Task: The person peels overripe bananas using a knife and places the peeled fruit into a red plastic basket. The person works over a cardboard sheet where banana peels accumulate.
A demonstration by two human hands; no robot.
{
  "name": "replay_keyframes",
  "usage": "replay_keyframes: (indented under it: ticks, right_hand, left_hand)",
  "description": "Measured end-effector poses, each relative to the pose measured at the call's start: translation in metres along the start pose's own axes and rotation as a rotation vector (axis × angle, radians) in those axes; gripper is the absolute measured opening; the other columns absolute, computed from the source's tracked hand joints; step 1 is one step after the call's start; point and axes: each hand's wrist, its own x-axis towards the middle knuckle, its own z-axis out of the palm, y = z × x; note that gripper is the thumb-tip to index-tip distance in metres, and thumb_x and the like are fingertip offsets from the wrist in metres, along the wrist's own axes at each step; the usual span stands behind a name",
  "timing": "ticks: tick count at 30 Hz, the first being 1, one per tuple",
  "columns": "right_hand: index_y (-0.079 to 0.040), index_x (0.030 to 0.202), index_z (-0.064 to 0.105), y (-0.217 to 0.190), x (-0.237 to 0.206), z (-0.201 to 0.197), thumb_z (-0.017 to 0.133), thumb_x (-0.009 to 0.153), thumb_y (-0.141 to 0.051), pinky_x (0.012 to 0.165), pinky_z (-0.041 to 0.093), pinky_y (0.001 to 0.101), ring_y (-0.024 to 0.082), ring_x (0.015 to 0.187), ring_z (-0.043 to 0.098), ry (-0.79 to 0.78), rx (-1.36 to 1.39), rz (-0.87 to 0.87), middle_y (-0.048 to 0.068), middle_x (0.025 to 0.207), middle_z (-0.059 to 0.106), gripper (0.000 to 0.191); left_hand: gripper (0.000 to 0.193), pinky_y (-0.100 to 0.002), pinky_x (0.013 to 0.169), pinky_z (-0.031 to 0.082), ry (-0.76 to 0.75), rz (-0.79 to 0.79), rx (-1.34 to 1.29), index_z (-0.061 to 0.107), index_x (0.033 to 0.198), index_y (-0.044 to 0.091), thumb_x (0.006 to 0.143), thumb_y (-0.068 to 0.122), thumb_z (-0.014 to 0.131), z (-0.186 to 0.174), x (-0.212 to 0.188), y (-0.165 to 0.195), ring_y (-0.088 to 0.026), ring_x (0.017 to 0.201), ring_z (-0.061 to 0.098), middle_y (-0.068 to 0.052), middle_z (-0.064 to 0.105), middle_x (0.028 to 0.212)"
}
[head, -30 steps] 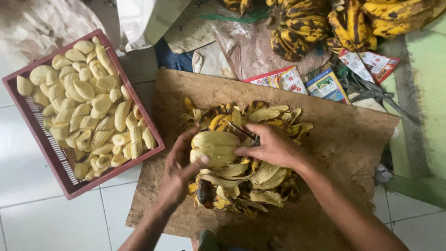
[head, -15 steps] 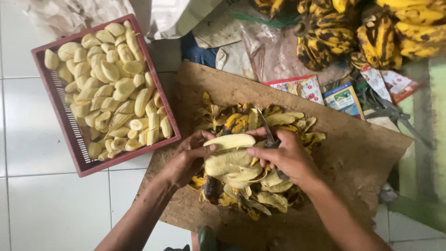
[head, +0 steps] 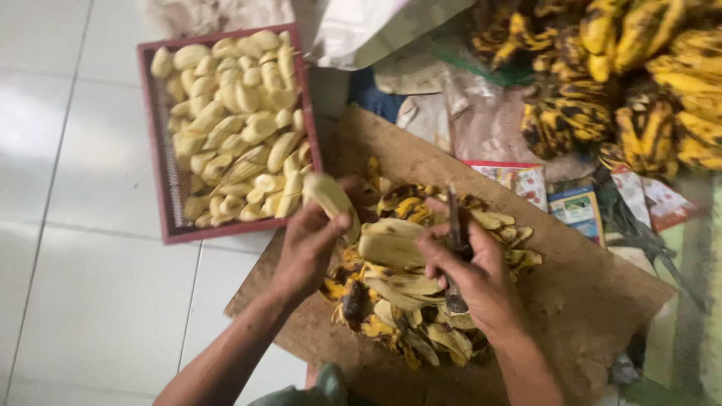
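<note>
My left hand (head: pixel 310 246) holds a pale peeled banana (head: pixel 329 197), lifted toward the near corner of the red tray (head: pixel 155 150). My right hand (head: pixel 472 274) grips a small knife (head: pixel 454 225), blade pointing up and away, and also touches a strip of banana peel (head: pixel 391 244). Both hands hover over a heap of yellow and black-spotted peels (head: pixel 406 301) lying on a brown board (head: pixel 594 301).
The red tray is heaped with several peeled bananas (head: pixel 233 120) and sits on the white tiled floor (head: pixel 83 225). Bunches of ripe, black-spotted bananas (head: pixel 624 83) lie at the top right. Plastic bags (head: pixel 368 30), printed packets (head: pixel 579 207) and scissors lie behind the board.
My left hand has pulled the peeled banana free of its skin and carried it left toward the tray. My right hand stays over the peel heap with the knife. The view shifted left.
</note>
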Motion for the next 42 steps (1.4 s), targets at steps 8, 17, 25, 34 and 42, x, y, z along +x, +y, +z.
replay_keyframes:
  ticks: [8,17,25,34,42]
  right_hand:
    - [-0.009,0.157,0.042,0.015,-0.028,0.058,0.044,0.103,-0.032,0.059,0.053,0.0248,0.011,0.074,0.063,-0.125,-0.008,-0.075,0.008,0.100,0.070,0.058]
    - [-0.008,0.151,0.049,0.005,-0.045,0.078,0.059,0.101,-0.016,0.097,0.054,0.0329,0.021,0.117,0.072,-0.226,-0.493,-0.368,0.013,0.144,0.065,0.052]
    - [-0.012,0.152,0.050,0.016,-0.042,0.079,0.057,0.104,-0.019,0.092,0.055,0.0320,0.020,0.109,0.072,-0.175,-0.557,-0.416,0.012,0.124,0.073,0.050]
    - [-0.018,0.160,0.041,0.020,-0.047,0.017,0.045,0.105,-0.026,0.056,0.053,0.0257,0.012,0.070,0.061,0.076,0.034,-0.086,0.007,0.091,0.065,0.055]
    - [-0.017,0.160,0.039,0.024,-0.066,0.023,0.054,0.100,-0.023,0.065,0.053,0.0278,0.012,0.073,0.060,-0.098,-0.375,-0.041,0.007,0.093,0.065,0.062]
  left_hand:
    - [0.053,-0.037,0.098,0.052,-0.093,-0.203,-0.602,0.034,0.152,-0.001,0.105,0.021,0.046,-0.015,-0.021,0.041,-0.023,0.107,0.062,-0.017,0.064,0.126]
    - [0.053,-0.040,0.107,0.052,-0.074,-0.313,-0.555,0.039,0.149,-0.002,0.101,0.017,0.051,-0.015,-0.035,0.046,-0.025,0.119,0.064,-0.016,0.064,0.130]
    - [0.056,-0.039,0.106,0.052,-0.131,-0.329,-0.443,0.044,0.153,-0.001,0.102,0.018,0.059,-0.020,-0.039,0.031,-0.021,0.118,0.063,-0.015,0.062,0.128]
    - [0.059,-0.043,0.102,0.054,-0.183,-0.362,-0.399,0.044,0.150,0.004,0.097,0.020,0.063,-0.029,-0.034,0.025,-0.024,0.114,0.068,-0.015,0.065,0.132]
    - [0.068,-0.041,0.111,0.051,-0.200,-0.447,-0.540,0.043,0.153,0.003,0.091,0.015,0.070,-0.017,-0.032,0.013,-0.026,0.126,0.065,-0.017,0.065,0.136]
